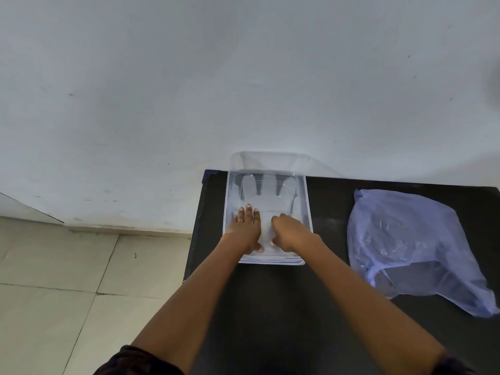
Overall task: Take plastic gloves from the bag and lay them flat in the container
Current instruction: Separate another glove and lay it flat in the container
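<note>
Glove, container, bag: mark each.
glove [266, 196], head view, palm area below its fingers
container [308, 201], head view, right wall
bag [405, 234], head view, middle of the blue plastic

Bare table [328, 220] separates container [308, 212] from bag [411, 239].

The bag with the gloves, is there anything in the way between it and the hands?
Nothing visible. Both the left hand and the right hand are in the clear container, on a plastic glove. Between them and the bluish bag lies only bare black table.
</note>
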